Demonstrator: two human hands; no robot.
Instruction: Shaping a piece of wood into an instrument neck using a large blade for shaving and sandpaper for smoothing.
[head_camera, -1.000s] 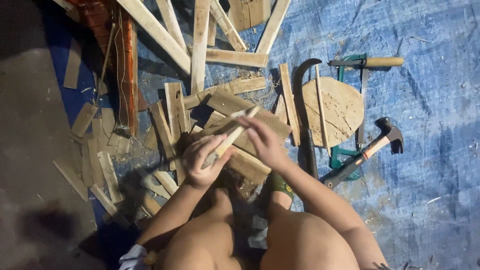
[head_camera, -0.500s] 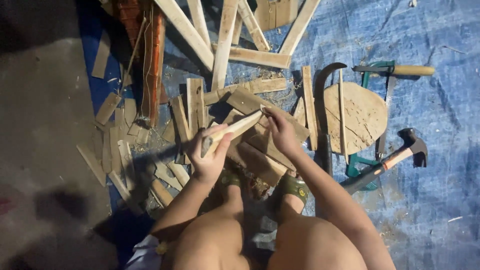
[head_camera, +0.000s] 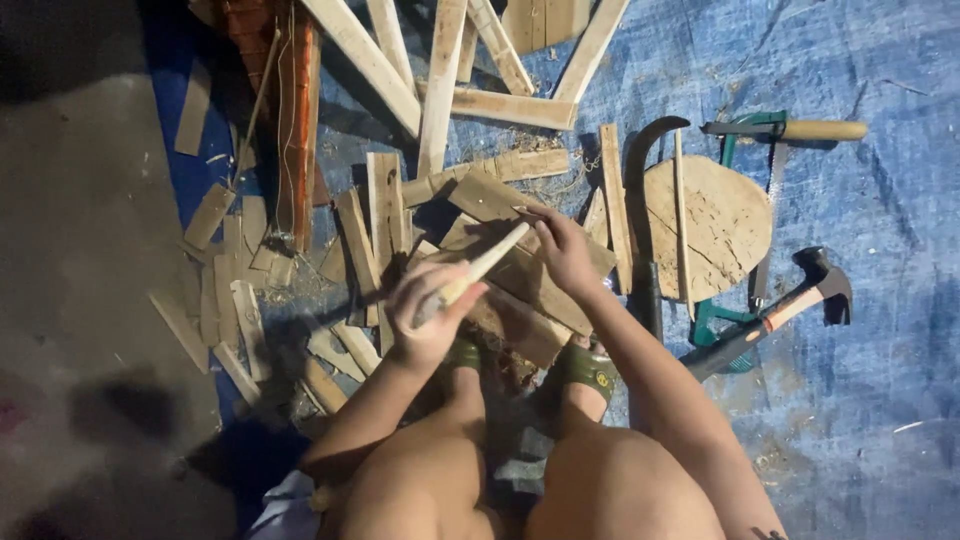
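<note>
Wood stick (head_camera: 487, 263): frame centre, over scrap pile. My left hand (head_camera: 428, 312) clenched round its lower end, right hand (head_camera: 562, 250) pinching the top. Hammer (head_camera: 790, 305), saw (head_camera: 745, 215) right, untouched. Progress: can't tell.

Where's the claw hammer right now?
In the head view the claw hammer lies on the blue tarp to the person's right, beside the round wooden board, its handle crossing the green-framed saw.
</note>
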